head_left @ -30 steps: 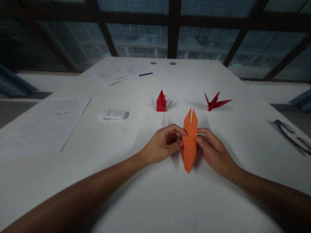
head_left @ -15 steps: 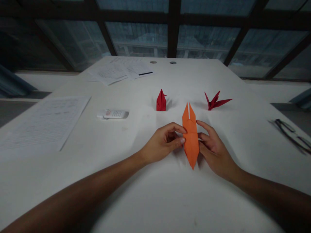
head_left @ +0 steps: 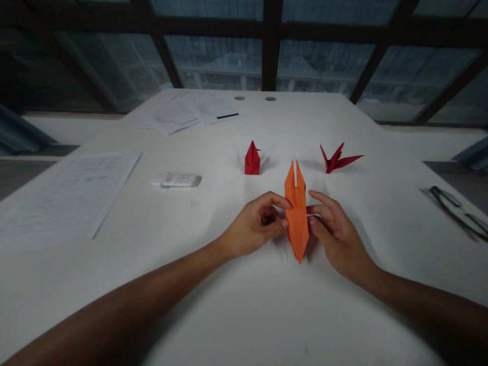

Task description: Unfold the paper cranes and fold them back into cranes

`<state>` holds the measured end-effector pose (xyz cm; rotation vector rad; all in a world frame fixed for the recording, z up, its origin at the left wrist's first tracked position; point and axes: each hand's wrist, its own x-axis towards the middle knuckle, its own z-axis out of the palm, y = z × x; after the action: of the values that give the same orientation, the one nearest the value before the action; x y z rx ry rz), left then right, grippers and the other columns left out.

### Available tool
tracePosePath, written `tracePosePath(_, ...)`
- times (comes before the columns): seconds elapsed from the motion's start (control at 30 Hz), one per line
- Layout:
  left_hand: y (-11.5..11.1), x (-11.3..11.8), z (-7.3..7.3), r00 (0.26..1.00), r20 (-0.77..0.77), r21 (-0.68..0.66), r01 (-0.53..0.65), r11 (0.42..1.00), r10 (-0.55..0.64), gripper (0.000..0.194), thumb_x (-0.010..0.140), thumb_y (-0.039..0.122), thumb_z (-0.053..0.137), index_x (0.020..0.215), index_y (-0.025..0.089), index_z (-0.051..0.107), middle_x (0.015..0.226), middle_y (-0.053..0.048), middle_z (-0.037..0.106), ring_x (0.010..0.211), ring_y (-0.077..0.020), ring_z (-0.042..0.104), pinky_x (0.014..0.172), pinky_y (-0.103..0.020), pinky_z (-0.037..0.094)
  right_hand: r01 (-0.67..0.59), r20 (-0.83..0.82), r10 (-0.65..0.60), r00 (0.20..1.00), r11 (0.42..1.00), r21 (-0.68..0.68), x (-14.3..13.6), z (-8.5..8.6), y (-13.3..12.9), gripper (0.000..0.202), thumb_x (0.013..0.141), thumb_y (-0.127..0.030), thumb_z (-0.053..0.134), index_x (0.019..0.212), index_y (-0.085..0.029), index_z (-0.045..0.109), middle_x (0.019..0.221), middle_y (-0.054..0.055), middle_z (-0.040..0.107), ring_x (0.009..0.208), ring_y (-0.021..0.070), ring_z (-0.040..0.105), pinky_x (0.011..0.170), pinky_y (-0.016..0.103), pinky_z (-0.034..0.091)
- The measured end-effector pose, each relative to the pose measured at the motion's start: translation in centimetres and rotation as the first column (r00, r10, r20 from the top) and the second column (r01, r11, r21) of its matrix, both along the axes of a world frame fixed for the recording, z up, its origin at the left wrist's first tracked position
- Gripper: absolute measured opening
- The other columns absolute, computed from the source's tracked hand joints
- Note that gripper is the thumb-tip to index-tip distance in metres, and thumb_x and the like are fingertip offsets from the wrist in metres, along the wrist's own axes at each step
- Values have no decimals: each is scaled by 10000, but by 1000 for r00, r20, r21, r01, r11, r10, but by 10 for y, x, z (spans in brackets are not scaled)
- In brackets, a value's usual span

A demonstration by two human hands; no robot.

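Gripping the left edge of the orange folded paper (head_left: 296, 223), the left hand (head_left: 253, 226) has its index finger and thumb closed on it, toward the near side of the desk (head_left: 244, 310) and right of its middle. The right hand (head_left: 339, 234) is half open at the paper's other edge; its index fingertip, at the paper a moment ago, now stands just off it, and the paper has shifted slightly leftward, so the left hand probably bears more of the hold. Whether the right thumb and middle finger truly grip is hard to tell in this dim view. Counting up: one orange paper, its two narrow points toward the far edge; two red folded papers, one upright (head_left: 252, 161), one spread (head_left: 334, 162) nearer the right edge; one small white object (head_left: 177, 179) left of them; one pair of glasses (head_left: 435, 191) by the right edge; one dark strip (head_left: 227, 116) on loose sheets (head_left: 175, 114) near the far left corner, too overlapped to count; and more written paper (head_left: 72, 193) along the left edge.
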<state>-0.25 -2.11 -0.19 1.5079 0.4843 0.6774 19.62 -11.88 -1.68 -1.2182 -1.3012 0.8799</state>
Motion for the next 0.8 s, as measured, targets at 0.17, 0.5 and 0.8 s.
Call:
tracePosePath(0.17,1,-1,-2,1000,-1,29,24,999,-24,266,893,257,741,1091,174,584,869,-7,615,726,-101,576,651,-235,443,-17,-13,17,1000,1000,20,0,0,1,468,1007,-248,619,1436,-410,527,1025,1,659,925,146,682,817,279,589)
tracePosePath(0.5,-1,-3,1,997,23,61,69,996,-70,242,908,218,697,1110,163,577,862,-13,603,734,-113,578,669,-252,450,-24,63,25,998,1000,-16,-1,0,-2,578,977,-148,571,1472,-439,510,1191,25,635,802,136,663,710,306,585)
tracePosePath(0.8,-1,-4,1,996,15,84,81,993,-82,231,902,240,707,1082,166,582,887,-14,589,712,-101,530,646,-243,425,-47,327,5,945,992,121,0,1,-5,659,969,-117,551,1521,-460,443,1296,40,563,934,167,664,821,363,589)
